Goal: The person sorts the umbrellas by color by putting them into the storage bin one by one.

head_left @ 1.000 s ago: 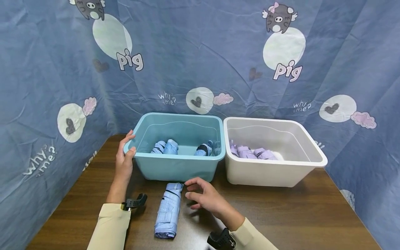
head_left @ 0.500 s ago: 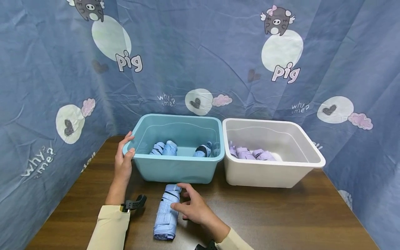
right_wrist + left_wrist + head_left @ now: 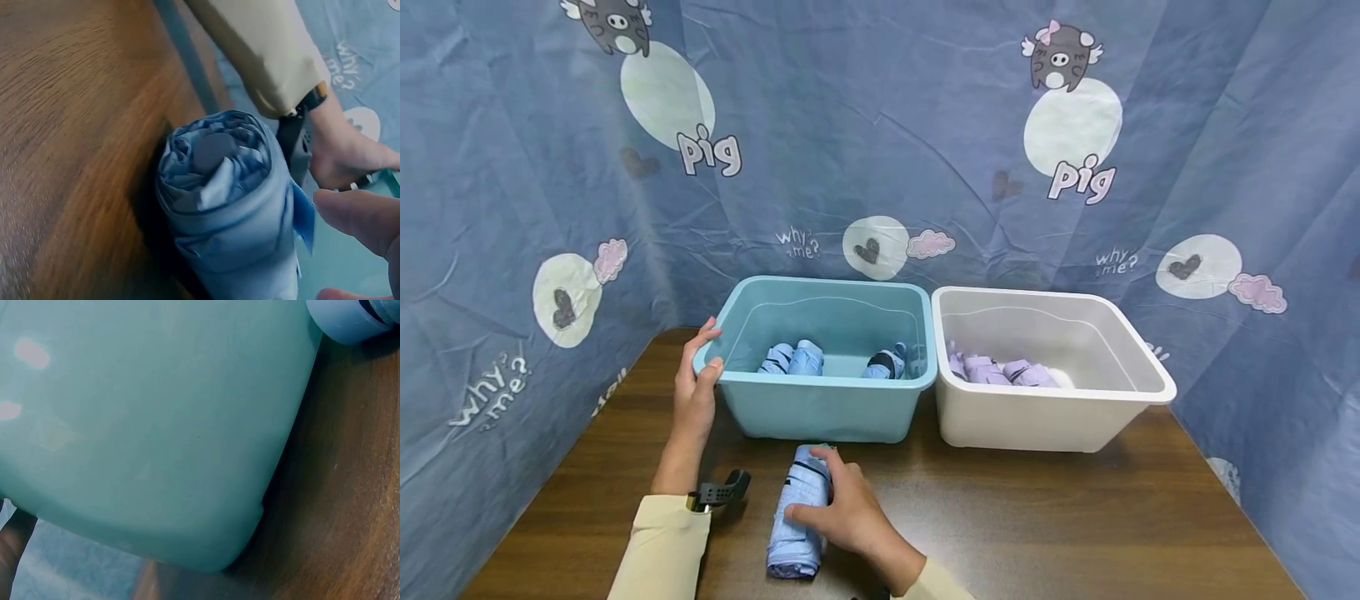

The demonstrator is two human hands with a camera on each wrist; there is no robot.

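A light blue folded umbrella (image 3: 797, 525) lies on the table in front of the teal tub (image 3: 820, 408), its rolled end (image 3: 215, 159) facing the right wrist camera. Over its upper part hovers my right hand (image 3: 850, 508), thumb across the fabric and index finger by the far end. A small gap shows between a fingertip (image 3: 344, 212) and the umbrella in the right wrist view. My left hand (image 3: 695, 392) grips the teal tub's left rim, thumb at the front corner. Several blue rolled umbrellas (image 3: 806, 358) lie inside that tub.
Right of the teal tub, touching it, stands a white tub (image 3: 1037, 421) with several purple rolled umbrellas (image 3: 985, 369). A blue patterned cloth (image 3: 880, 125) hangs behind both tubs. The brown wooden table (image 3: 1037, 517) extends to the right.
My right hand has moved left, from beside the folded umbrella to over it. My left hand keeps its grip on the tub, and the umbrella lies where it was.
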